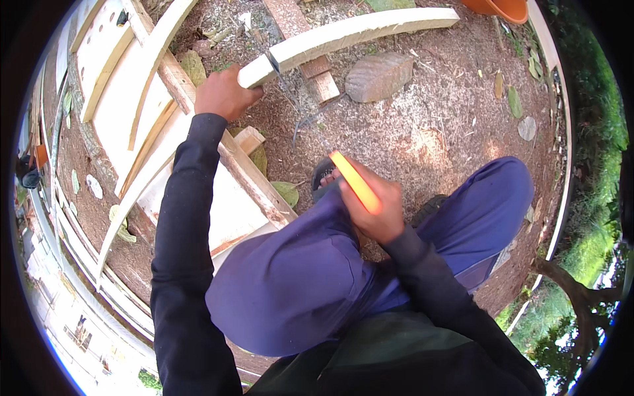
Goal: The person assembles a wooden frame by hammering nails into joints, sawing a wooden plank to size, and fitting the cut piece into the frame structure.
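Observation:
A pale, curved wooden plank (pixel 356 34) rests across a brown wood block (pixel 316 69) on the ground. My left hand (pixel 224 94) grips its near left end, fingers wrapped over the edge. Closed in my right hand (pixel 378 210) is the orange handle (pixel 355 181) of what looks like a handsaw. Its thin blade is seen nearly edge-on and blends into the ground. A dark strip (pixel 273 62) crosses the plank just right of my left hand, in line with the handle; it looks like part of the blade.
A wooden frame with pale panels (pixel 234 198) and loose curved strips (pixel 158 59) lies at left. Sawdust (pixel 422 142) and a large dry leaf (pixel 378 77) cover ground ahead. An orange container (pixel 498 8) stands at the far right. My bent knees (pixel 284 290) are close below my hands.

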Available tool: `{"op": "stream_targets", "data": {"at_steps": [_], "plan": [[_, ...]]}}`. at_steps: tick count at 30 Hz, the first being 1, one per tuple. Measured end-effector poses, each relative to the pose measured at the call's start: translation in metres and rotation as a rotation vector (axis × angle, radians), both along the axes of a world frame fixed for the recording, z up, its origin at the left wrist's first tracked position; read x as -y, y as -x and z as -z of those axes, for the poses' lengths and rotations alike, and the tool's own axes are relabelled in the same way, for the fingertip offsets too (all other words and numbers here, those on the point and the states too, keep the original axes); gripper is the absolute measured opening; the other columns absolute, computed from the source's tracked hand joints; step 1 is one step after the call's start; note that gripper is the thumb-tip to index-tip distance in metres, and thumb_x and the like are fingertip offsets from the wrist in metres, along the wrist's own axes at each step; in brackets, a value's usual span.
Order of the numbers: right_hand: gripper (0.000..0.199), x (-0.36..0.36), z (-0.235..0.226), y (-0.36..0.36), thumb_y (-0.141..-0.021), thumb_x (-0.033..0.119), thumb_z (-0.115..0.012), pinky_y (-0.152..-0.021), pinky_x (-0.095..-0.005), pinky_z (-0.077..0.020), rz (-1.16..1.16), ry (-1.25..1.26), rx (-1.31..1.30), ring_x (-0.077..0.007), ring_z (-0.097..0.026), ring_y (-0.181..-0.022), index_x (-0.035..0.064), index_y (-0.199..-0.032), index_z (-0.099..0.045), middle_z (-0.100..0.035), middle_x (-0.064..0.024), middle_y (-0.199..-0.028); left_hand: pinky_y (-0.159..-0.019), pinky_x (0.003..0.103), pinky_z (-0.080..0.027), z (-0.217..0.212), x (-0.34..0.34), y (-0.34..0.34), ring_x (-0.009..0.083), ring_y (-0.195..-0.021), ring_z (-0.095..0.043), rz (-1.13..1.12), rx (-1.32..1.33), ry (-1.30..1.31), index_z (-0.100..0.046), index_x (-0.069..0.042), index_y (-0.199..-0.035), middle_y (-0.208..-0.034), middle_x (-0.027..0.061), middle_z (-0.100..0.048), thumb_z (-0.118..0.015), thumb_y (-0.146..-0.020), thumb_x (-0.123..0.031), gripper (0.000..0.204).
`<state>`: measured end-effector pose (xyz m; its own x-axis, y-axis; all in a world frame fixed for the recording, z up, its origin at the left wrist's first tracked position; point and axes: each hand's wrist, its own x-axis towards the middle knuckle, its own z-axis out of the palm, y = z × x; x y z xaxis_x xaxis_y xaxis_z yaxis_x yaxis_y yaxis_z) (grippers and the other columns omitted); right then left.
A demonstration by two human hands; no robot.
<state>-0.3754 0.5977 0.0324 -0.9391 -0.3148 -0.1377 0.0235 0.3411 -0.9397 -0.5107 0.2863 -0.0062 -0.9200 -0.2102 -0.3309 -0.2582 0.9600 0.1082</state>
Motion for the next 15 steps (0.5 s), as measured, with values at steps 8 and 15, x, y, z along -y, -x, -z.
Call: {"op": "stream_targets", "data": {"at_steps": [8,15], "plan": [[0.036,0.027,-0.002,0.059,-0.094,0.006,-0.071,-0.067,-0.031,-0.058,0.07,0.167,0.119,-0.0159,-0.071,-0.073,-0.0039,-0.129,-0.069,-0.075,-0.0149,-0.093,-0.089,0.052,-0.057,0.016,0.054,0.029,0.0421,-0.1,-0.073,0.009,-0.018,-0.034,-0.072,-0.005,-0.112,-0.102,0.0244,-0.075,-0.078,-0.077,-0.05,0.057],[0.044,0.007,-0.036,-0.021,-0.091,0.01,-0.071,-0.07,-0.0404,-0.0596,0.119,0.044,-0.054,-0.0377,-0.076,-0.088,0.002,-0.134,-0.066,-0.073,-0.0264,-0.105,-0.09,0.052,-0.056,0.0,0.047,0.026,0.0426,-0.1,-0.072,0.03,-0.01,0.045,-0.072,-0.005,-0.108,-0.105,0.0227,-0.075,-0.078,-0.078,-0.05,0.054]]}}
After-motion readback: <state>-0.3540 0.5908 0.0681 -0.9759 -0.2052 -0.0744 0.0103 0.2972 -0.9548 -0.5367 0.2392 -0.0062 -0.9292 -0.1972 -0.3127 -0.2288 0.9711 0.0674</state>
